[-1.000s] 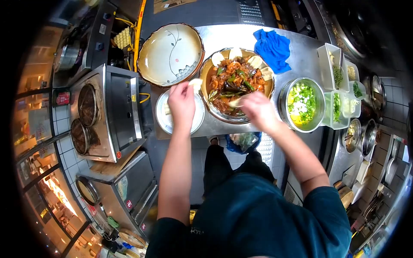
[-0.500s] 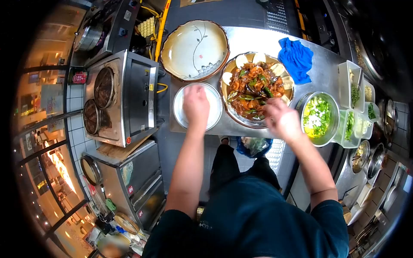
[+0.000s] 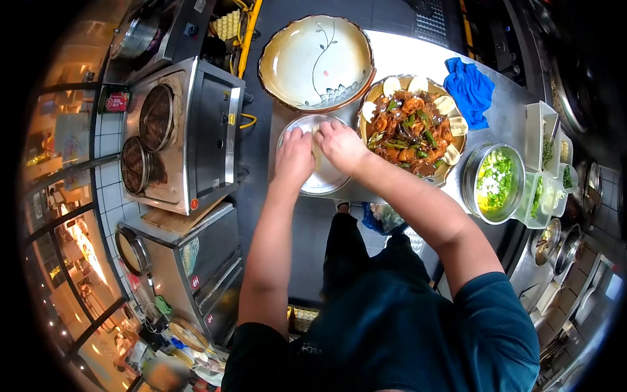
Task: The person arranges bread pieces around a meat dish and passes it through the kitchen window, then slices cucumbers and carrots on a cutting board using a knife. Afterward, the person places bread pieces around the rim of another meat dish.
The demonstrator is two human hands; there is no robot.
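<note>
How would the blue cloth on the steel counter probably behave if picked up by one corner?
The blue cloth would probably hang limp, since it lies in soft, crumpled folds. Rolling seems unlikely if it were pushed, as its outline is irregular rather than round.

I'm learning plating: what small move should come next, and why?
I'd lift the pale piece apparently between the left hand and right hand toward the near-left edge of the filled dish: pale slices line its far and right sides, but none shows there.
</note>
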